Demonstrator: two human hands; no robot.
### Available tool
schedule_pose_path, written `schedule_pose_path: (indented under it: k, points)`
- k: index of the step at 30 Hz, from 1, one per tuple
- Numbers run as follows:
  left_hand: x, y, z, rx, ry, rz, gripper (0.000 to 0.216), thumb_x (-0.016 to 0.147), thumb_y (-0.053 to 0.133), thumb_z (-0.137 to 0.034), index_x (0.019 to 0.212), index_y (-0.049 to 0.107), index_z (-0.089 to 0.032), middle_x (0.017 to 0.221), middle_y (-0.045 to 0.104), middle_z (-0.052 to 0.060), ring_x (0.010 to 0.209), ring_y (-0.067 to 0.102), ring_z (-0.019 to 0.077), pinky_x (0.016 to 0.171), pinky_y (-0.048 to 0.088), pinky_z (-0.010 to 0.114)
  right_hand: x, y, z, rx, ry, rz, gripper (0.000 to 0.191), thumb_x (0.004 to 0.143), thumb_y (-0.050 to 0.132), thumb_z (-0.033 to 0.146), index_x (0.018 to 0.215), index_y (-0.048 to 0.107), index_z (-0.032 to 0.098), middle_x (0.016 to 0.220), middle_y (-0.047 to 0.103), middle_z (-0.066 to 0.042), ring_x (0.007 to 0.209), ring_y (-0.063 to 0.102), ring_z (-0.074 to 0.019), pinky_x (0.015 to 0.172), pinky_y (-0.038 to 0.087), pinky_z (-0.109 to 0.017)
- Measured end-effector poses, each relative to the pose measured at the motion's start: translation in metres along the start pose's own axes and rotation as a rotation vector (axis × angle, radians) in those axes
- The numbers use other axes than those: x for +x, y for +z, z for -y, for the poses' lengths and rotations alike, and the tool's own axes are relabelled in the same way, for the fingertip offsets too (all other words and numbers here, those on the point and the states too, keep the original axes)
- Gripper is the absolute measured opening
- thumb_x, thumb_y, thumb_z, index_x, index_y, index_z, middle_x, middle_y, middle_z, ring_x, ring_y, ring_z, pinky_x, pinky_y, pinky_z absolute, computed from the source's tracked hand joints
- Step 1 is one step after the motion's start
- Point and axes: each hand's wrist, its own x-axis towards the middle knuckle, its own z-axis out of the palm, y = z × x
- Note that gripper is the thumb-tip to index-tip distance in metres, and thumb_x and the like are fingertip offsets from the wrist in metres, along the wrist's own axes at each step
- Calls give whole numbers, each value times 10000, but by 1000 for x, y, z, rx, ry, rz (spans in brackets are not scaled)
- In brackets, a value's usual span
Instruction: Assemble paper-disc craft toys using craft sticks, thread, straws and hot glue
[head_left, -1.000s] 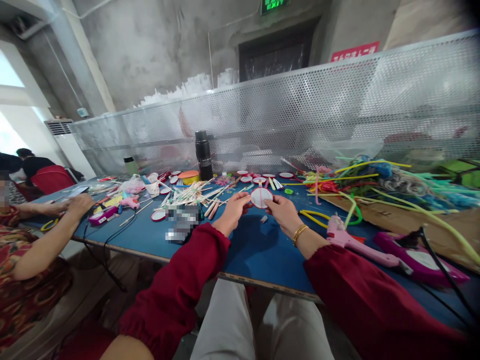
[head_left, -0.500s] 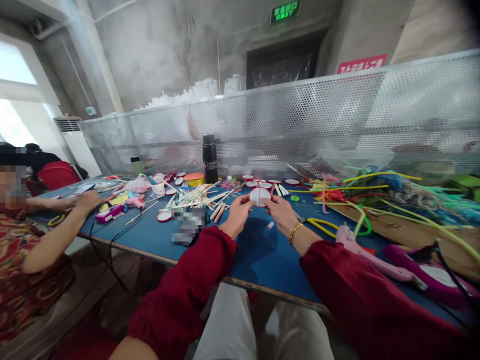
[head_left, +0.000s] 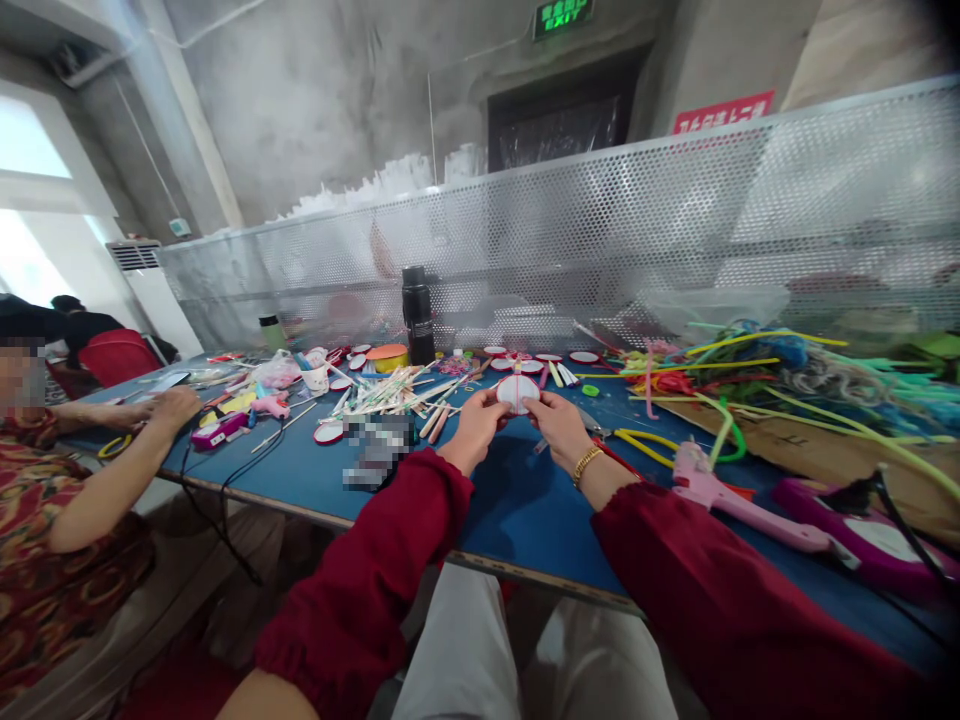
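Observation:
Both of my hands hold one small white disc with a red rim (head_left: 517, 392) above the blue table (head_left: 517, 510). My left hand (head_left: 474, 425) pinches its left edge, fingers closed. My right hand (head_left: 556, 425), with a gold bracelet at the wrist, pinches the right edge. A thin red line runs down the disc's face. Both arms wear dark red sleeves.
A pink glue gun (head_left: 739, 505) lies right of my right arm. Colourful pipe cleaners (head_left: 757, 385) pile on cardboard at the right. Sticks (head_left: 390, 392), more discs (head_left: 330, 432) and a black bottle (head_left: 418, 315) sit ahead. A person (head_left: 82, 480) sits at the left. A mesh screen backs the table.
My hands and the disc have stayed together, shifting only slightly as the head camera moved. The person at the left kept a hand on the table.

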Motion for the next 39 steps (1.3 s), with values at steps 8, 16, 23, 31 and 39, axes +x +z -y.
schedule_pose_path:
  k: [8, 16, 23, 31, 39]
  points:
    - [1, -2, 1, -83, -66, 72, 264, 747, 745, -102, 1006, 717, -140, 905, 753, 66, 748, 668, 126, 765, 514, 257, 0, -4, 7, 34, 14, -12, 357, 556, 765, 489, 718, 656, 190, 660, 639, 1, 650, 519, -135, 608, 393, -273]
    - [1, -3, 0, -195, -92, 114, 298, 730, 807, -113, 1001, 685, -128, 851, 732, 58, 723, 675, 122, 778, 529, 267, 0, -4, 9, 112, 64, -23, 316, 551, 804, 416, 717, 660, 189, 630, 623, 12, 613, 534, -123, 576, 423, -256]
    - [-4, -2, -8, -240, -109, 90, 270, 768, 767, -85, 1021, 687, -140, 863, 736, 57, 746, 685, 125, 777, 536, 260, -3, -6, 15, 173, 97, -15, 365, 559, 834, 457, 748, 665, 194, 652, 646, -8, 650, 601, -157, 571, 454, -268]
    - [-6, -3, -14, -245, -122, 79, 292, 761, 787, -74, 1020, 671, -143, 872, 722, 48, 745, 686, 121, 778, 533, 266, 1, -7, 16, 179, 122, -76, 441, 630, 780, 565, 864, 698, 201, 814, 739, -45, 714, 658, -187, 565, 450, -271]
    - [-7, -2, -14, -231, -151, 76, 274, 785, 762, -57, 1025, 663, -143, 857, 722, 48, 746, 694, 123, 723, 519, 241, 8, -14, 15, 177, 118, -133, 426, 746, 682, 573, 954, 704, 202, 960, 770, -68, 794, 698, -185, 574, 446, -252]
